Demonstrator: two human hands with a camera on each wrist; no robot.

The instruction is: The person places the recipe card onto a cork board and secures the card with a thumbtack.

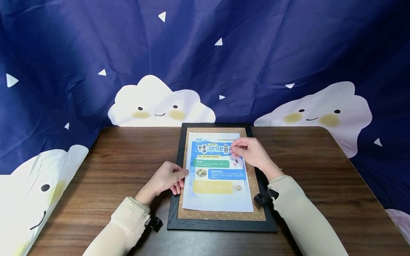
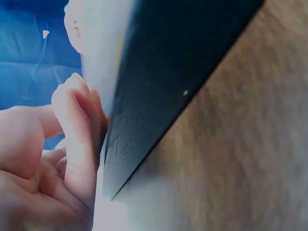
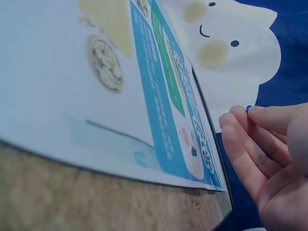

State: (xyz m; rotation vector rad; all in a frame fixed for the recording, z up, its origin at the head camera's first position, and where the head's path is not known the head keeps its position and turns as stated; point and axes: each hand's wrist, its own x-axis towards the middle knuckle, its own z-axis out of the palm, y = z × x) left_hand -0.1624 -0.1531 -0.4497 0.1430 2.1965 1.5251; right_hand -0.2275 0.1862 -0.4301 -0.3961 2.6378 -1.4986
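A cork board [image 1: 221, 215] with a black frame [image 1: 221, 225] lies on the table. On the cork is a printed sheet [image 1: 208, 201] with blue, green and yellow blocks. My left hand [image 1: 164, 177] rests at the board's left side, its thumb tip by the sheet's left edge and the other fingers loosely bent against the frame. Over the sheet's upper right part, my right hand [image 1: 251, 153] pinches a small blue push pin [image 3: 249, 109] between thumb and finger. Most of that pin is hidden by the fingertips.
The brown wooden table [image 1: 320, 177] extends to both sides of the board. Behind it hangs a dark blue curtain [image 1: 256, 53] with white clouds and triangles. Black wrist straps [image 1: 154, 223] sit on both sleeves, close to the board's frame.
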